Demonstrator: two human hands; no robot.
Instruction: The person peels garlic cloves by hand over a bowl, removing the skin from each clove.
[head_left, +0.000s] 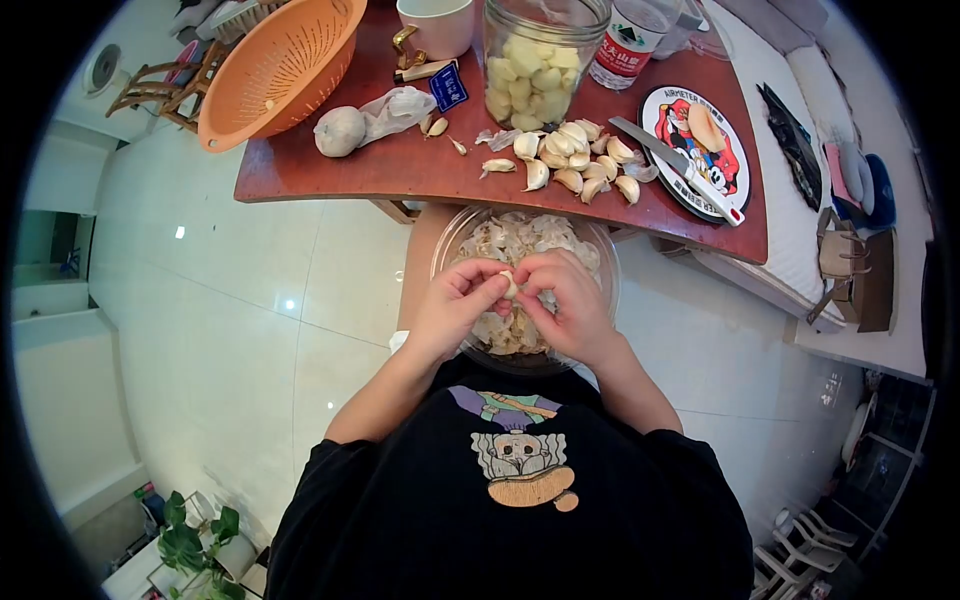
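Note:
A garlic clove point(509, 287) is pinched between the fingertips of my left hand point(462, 303) and my right hand point(565, 303). Both hands are closed on it, above a clear bowl point(610, 255) full of papery garlic skins point(520, 240) on my lap. Unpeeled cloves point(570, 160) lie in a pile at the table's near edge. Behind them stands a glass jar point(545, 75) holding peeled cloves. To the right, a knife point(680, 165) with a white handle rests across a round cartoon plate point(735, 165).
On the red-brown table point(400, 170) are an orange colander point(285, 75), a whole garlic bulb point(340, 131), a white mug point(437, 30), a blue card point(449, 87) and a bottle with a red label point(626, 50). A sofa point(780, 240) stands at the right.

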